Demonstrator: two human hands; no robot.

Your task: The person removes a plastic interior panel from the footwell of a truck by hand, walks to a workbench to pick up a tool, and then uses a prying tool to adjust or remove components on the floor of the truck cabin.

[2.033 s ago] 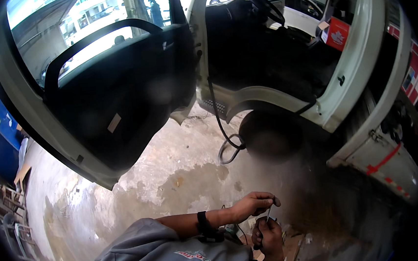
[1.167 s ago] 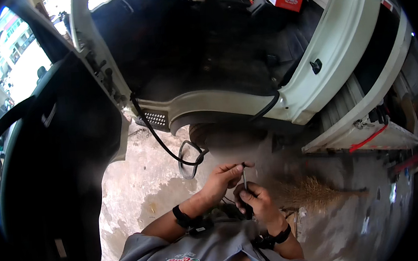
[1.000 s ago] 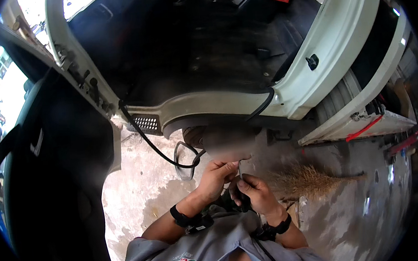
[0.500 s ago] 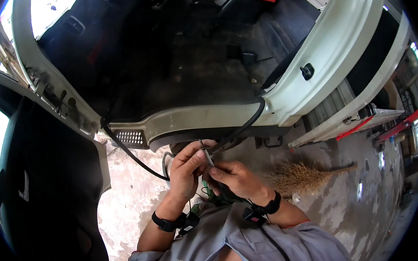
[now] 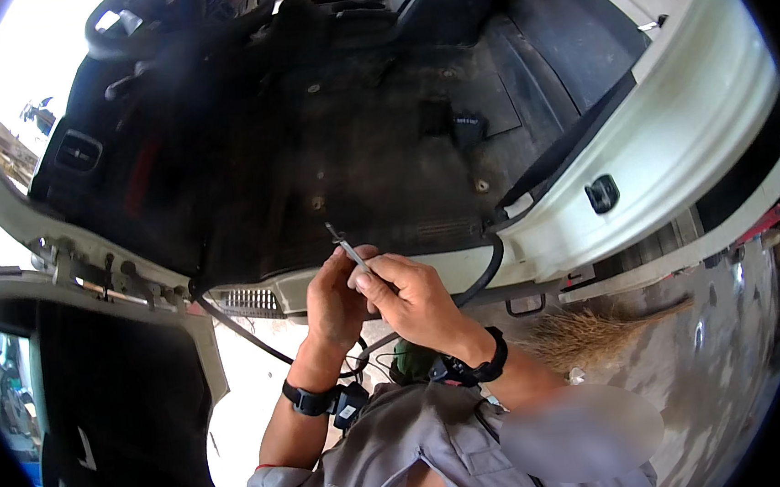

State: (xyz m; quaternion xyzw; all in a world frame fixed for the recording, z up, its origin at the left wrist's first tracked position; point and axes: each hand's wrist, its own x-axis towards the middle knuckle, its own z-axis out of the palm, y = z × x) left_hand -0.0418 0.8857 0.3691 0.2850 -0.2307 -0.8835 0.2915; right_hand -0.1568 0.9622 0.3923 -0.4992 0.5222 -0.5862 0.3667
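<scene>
Two bare hands are brought together at a slim silver metal rod [image 5: 352, 253] with a dark, narrow tip. It is pinched by the right hand [image 5: 413, 298], thumb pressed down, fingers curled under. The left hand [image 5: 332, 298] is half closed and cupped alongside; whether it is gripped on anything cannot be told, as its fingertips are partly hidden.

Main risk, as judged: the rod could be dropped, since only a short stretch is visibly pinched. If let slip, it could be lost on the dark black cab floor [image 5: 375, 167] beyond the hands or bounced off the pale cream metal sill [image 5: 454, 264] just past them. A left fingertip could also be nicked, being so close to the shaft.

Long axis is slanted: from the right-hand pinch it is run forward and leftward, the dark tip pointed away from the body, past the left fingers. Tilt up or down cannot be told.
</scene>
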